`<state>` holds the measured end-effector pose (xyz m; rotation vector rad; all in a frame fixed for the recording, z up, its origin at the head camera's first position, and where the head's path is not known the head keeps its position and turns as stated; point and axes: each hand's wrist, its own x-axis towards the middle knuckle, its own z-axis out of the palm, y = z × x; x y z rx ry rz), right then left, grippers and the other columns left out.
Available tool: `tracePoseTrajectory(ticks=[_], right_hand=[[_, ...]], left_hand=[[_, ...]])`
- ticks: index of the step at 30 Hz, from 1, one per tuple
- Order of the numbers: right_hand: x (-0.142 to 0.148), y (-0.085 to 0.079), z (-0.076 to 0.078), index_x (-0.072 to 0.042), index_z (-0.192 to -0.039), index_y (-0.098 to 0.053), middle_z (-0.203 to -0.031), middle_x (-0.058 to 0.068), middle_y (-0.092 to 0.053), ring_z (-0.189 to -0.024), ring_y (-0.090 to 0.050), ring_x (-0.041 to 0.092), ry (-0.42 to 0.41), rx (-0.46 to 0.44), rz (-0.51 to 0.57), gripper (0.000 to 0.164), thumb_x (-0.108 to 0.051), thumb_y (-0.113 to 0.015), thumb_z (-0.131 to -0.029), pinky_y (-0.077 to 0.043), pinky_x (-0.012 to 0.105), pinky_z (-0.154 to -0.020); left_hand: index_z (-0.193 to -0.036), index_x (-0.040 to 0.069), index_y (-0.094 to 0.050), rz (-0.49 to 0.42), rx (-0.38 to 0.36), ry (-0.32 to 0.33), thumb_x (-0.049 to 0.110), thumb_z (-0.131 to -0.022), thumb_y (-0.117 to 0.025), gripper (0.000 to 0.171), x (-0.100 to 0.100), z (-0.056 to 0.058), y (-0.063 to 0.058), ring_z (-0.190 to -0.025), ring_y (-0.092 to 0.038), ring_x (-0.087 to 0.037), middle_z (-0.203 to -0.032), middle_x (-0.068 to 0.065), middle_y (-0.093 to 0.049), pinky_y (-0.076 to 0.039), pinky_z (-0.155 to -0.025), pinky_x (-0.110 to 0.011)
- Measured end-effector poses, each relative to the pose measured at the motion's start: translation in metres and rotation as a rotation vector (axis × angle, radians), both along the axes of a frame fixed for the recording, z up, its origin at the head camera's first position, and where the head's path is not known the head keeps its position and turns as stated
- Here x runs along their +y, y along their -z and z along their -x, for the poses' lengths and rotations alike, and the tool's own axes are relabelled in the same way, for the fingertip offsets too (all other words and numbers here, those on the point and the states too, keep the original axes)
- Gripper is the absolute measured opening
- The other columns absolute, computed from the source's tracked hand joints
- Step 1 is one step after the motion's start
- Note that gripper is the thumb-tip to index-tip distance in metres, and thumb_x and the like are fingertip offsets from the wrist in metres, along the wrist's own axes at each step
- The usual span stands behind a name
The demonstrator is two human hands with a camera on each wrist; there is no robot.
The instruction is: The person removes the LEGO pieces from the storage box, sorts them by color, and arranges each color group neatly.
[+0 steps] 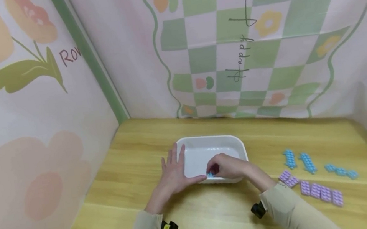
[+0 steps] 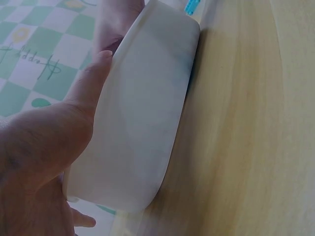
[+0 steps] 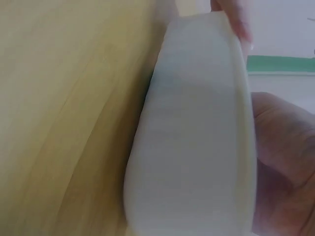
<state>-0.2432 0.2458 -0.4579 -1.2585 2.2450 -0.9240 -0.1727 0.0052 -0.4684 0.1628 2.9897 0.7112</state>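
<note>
A white rectangular tray (image 1: 196, 157) with raised sides stands on the wooden table. My left hand (image 1: 172, 178) rests over its left side, fingers spread and straight, with the thumb along the front rim. Inside the tray, near the front wall, my right hand (image 1: 226, 166) pinches a small light blue building block (image 1: 210, 174) with curled fingers. The left thumb tip lies close beside that block. Both wrist views show mostly the outer wall of the tray (image 2: 140, 113), which hides the block.
To the right on the table lie blue studded blocks (image 1: 307, 163) in several short rows. Nearer the right sleeve are purple studded blocks (image 1: 315, 190), also in rows. A checked curtain (image 1: 232, 65) hangs behind the table, and a flowered panel (image 1: 45, 148) borders its left.
</note>
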Motion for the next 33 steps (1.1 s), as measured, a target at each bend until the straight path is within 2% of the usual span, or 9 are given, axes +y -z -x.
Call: tracePoseTrajectory(ticks=[7,12,17,20,21,23,27,28,33], right_hand=[[0.024,0.013,-0.004,0.006,-0.128,-0.073,-0.083,0.001,-0.067,-0.074,-0.053,0.002,0.087,0.009,0.047,0.028,-0.009,-0.072,-0.104,-0.049,0.02,-0.066],[0.033,0.013,-0.012,0.003,-0.122,-0.077,-0.082,0.001,-0.066,-0.074,-0.052,0.003,0.198,-0.034,0.017,0.024,-0.009,-0.076,-0.101,-0.047,0.02,-0.067],[0.036,0.014,-0.018,0.0,-0.118,-0.078,-0.091,0.005,-0.074,-0.081,-0.059,0.005,0.251,-0.004,-0.002,0.021,-0.01,-0.08,-0.1,-0.053,0.02,-0.074],[0.026,0.012,-0.014,-0.001,-0.116,-0.079,-0.096,0.008,-0.075,-0.086,-0.063,0.01,0.227,0.026,0.001,0.021,-0.011,-0.081,-0.098,-0.058,0.025,-0.08],[0.022,0.018,-0.01,-0.004,-0.115,-0.079,-0.096,0.005,-0.074,-0.087,-0.063,0.009,0.212,0.044,0.016,0.02,-0.013,-0.082,-0.098,-0.058,0.025,-0.081],[0.008,0.014,-0.006,-0.004,-0.112,-0.08,-0.096,0.006,-0.071,-0.086,-0.063,0.012,0.174,0.067,0.028,0.018,-0.012,-0.083,-0.096,-0.056,0.024,-0.08],[-0.019,0.008,-0.001,-0.006,-0.11,-0.08,-0.097,0.007,-0.067,-0.087,-0.062,0.016,0.112,0.064,0.018,0.016,-0.011,-0.083,-0.095,-0.051,0.02,-0.079],[-0.025,0.0,-0.004,-0.004,-0.11,-0.079,-0.098,0.01,-0.067,-0.088,-0.062,0.019,0.101,0.057,-0.002,0.016,-0.009,-0.083,-0.096,-0.051,0.021,-0.08],[-0.037,-0.002,-0.002,-0.007,-0.108,-0.076,-0.1,0.007,-0.071,-0.092,-0.062,0.014,0.099,0.035,-0.045,0.012,-0.01,-0.081,-0.098,-0.054,0.025,-0.085]], left_hand=[[-0.179,0.013,-0.009,0.009,-0.007,0.058,0.079,-0.083,-0.08,0.136,0.013,0.006,-0.004,-0.171,-0.014,-0.048,-0.186,-0.021,0.0,-0.012,-0.136,-0.077],[-0.178,0.013,-0.009,0.0,-0.014,0.099,0.078,-0.084,-0.08,0.135,0.022,0.007,-0.003,-0.171,-0.014,-0.049,-0.186,-0.021,0.0,-0.012,-0.136,-0.077],[-0.178,0.013,-0.009,-0.007,-0.03,0.134,0.077,-0.085,-0.08,0.134,0.025,0.009,-0.003,-0.17,-0.014,-0.05,-0.186,-0.022,0.002,-0.011,-0.136,-0.077],[-0.178,0.011,-0.01,0.005,-0.017,0.115,0.076,-0.084,-0.081,0.134,0.016,0.009,-0.003,-0.17,-0.016,-0.052,-0.186,-0.023,0.001,-0.013,-0.135,-0.078],[-0.178,0.011,-0.011,0.011,-0.008,0.102,0.076,-0.084,-0.082,0.135,0.012,0.008,-0.003,-0.17,-0.016,-0.052,-0.186,-0.023,0.0,-0.014,-0.135,-0.079],[-0.178,0.011,-0.012,0.01,0.005,0.074,0.076,-0.083,-0.083,0.135,0.001,0.006,-0.005,-0.17,-0.016,-0.052,-0.186,-0.023,0.0,-0.014,-0.134,-0.08],[-0.178,0.01,-0.011,0.009,0.004,0.012,0.076,-0.083,-0.083,0.136,-0.021,-0.002,-0.009,-0.169,-0.015,-0.053,-0.186,-0.023,0.0,-0.013,-0.134,-0.08],[-0.178,0.01,-0.011,0.008,-0.003,0.003,0.076,-0.083,-0.083,0.136,-0.025,-0.004,-0.01,-0.169,-0.015,-0.053,-0.186,-0.023,0.001,-0.012,-0.134,-0.08],[-0.178,0.01,-0.009,0.019,-0.022,-0.014,0.074,-0.085,-0.082,0.135,-0.035,-0.009,-0.014,-0.169,-0.013,-0.054,-0.186,-0.023,0.002,-0.01,-0.134,-0.08]])
